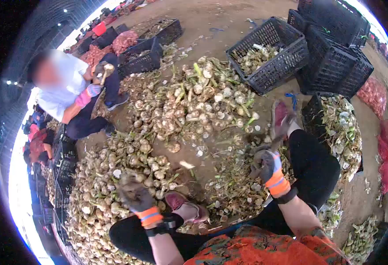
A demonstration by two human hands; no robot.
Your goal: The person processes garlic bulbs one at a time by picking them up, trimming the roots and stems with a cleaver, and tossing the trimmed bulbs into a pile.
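Note:
My left hand, in a dark work glove with an orange cuff, is low over the near edge of a pile of garlic bulbs. Motion smears its fingers. My right hand, gloved the same way, is curled beside my right leg above a litter of cut stems and peelings. What it grips is too blurred to name; a thin dark shape sticks out toward my shoe. A pale blurred scrap shows between my hands. More garlic with stems is heaped in front of me.
A co-worker sits at the left, holding a garlic bulb. A black crate with some garlic stands ahead, beside stacked crates. Trimmings overflow a crate at my right. Red net sacks lie beyond.

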